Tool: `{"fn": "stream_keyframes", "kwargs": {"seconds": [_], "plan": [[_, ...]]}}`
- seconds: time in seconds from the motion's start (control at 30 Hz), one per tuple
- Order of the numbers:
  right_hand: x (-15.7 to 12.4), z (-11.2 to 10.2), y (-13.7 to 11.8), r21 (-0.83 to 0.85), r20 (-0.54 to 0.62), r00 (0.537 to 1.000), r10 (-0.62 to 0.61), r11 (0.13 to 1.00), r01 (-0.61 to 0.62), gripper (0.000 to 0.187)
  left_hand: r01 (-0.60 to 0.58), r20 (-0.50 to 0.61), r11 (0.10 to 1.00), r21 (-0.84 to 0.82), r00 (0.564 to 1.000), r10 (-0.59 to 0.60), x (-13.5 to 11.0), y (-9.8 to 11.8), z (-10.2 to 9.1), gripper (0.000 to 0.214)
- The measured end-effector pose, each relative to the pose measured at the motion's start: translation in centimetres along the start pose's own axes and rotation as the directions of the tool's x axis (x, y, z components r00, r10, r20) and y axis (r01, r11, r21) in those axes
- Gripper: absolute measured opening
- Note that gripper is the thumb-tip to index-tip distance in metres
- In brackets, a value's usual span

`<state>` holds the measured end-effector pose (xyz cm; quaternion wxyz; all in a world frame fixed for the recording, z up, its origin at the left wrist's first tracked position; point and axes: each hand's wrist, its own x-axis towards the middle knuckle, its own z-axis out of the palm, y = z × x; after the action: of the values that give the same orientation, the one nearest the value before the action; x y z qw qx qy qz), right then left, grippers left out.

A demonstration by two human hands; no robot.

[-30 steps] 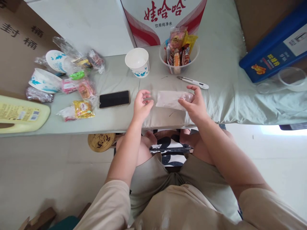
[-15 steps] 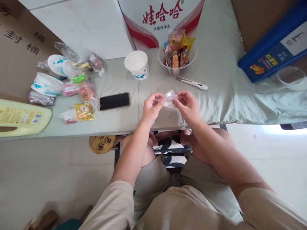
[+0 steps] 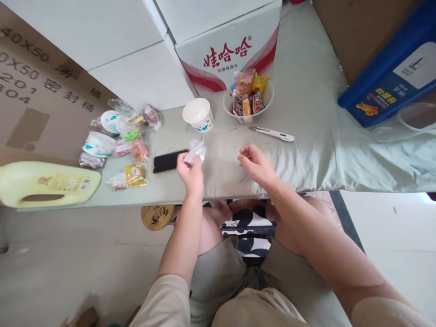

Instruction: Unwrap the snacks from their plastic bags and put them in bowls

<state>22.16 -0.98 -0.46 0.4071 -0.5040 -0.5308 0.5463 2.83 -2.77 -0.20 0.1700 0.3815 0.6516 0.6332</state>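
Observation:
My left hand (image 3: 191, 175) pinches a small crumpled clear plastic bag (image 3: 196, 151) between thumb and fingers, beside the right end of a black phone (image 3: 166, 161). My right hand (image 3: 256, 163) hovers over the cloth, its fingers loosely curled and a little apart; nothing shows in them. Beyond it lies a white utility knife (image 3: 272, 133). A white paper cup with blue leaves (image 3: 198, 116) stands upright behind the bag. To the right of the cup, a clear plastic bowl (image 3: 266, 103) holds several packaged snacks (image 3: 248, 96).
At left, several wrapped snacks (image 3: 135, 175) lie by tipped paper cups (image 3: 98, 144) and a yellow jug (image 3: 76, 184). A blue container (image 3: 381, 91) and a clear plastic cup (image 3: 413, 116) are at right. A white-and-red carton (image 3: 228, 56) borders the back of the cloth-covered surface (image 3: 221, 175).
My hands have parted. My left hand has carried the plastic bag left toward the phone, while my right hand has let go of it. The camera view has shifted too.

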Motion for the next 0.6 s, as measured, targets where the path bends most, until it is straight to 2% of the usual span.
{"fn": "stream_keyframes", "kwargs": {"seconds": [0.03,0.1,0.17,0.23,0.27,0.33,0.4,0.47,0.53,0.6], "plan": [[0.1,0.3,-0.2,-0.024,0.021,1.0,-0.004,1.0,0.004,0.02,-0.066,-0.064,0.993,0.103,0.995,0.073,0.9,0.3,-0.7,0.017],[0.4,0.8,-0.8,-0.074,0.065,0.998,-0.019,0.997,0.024,0.019,-0.164,-0.075,0.944,0.287,0.978,0.193,3.2,1.3,-1.4,0.016],[0.6,1.3,-1.5,-0.118,0.105,0.994,-0.025,0.992,0.038,0.019,-0.257,-0.003,0.866,0.429,0.958,0.286,6.0,2.9,-0.9,0.017],[0.8,1.6,-2.0,-0.146,0.147,0.989,-0.027,0.988,0.049,0.018,-0.343,0.11,0.765,0.545,0.934,0.34,9.2,4.4,0.8,0.015],[1.0,1.8,-2.1,-0.159,0.162,0.986,-0.026,0.986,0.052,0.018,-0.379,0.194,0.705,0.6,0.923,0.331,10.8,5.1,2.0,0.014],[1.3,2.0,-2.3,-0.185,0.185,0.983,-0.019,0.981,0.054,0.018,-0.456,0.377,0.556,0.695,0.89,0.258,13.7,5.9,4.7,0.014],[1.7,2.1,-2.4,-0.198,0.205,0.979,-0.015,0.979,0.056,0.018,-0.527,0.538,0.395,0.752,0.838,0.093,15.8,6.0,7.5,0.021],[2.0,2.1,-2.3,-0.196,0.224,0.975,-0.018,0.979,0.064,0.018,-0.582,0.622,0.268,0.767,0.777,-0.092,17.3,5.4,9.8,0.024],[2.2,2.1,-2.2,-0.19,0.238,0.971,-0.027,0.979,0.074,0.018,-0.629,0.659,0.197,0.752,0.714,-0.237,18.4,4.4,11.4,0.023],[2.4,1.9,-2.2,-0.188,0.245,0.969,-0.03,0.979,0.078,0.018,-0.658,0.679,0.196,0.727,0.648,-0.345,19.2,3.5,12.3,0.018]]}}
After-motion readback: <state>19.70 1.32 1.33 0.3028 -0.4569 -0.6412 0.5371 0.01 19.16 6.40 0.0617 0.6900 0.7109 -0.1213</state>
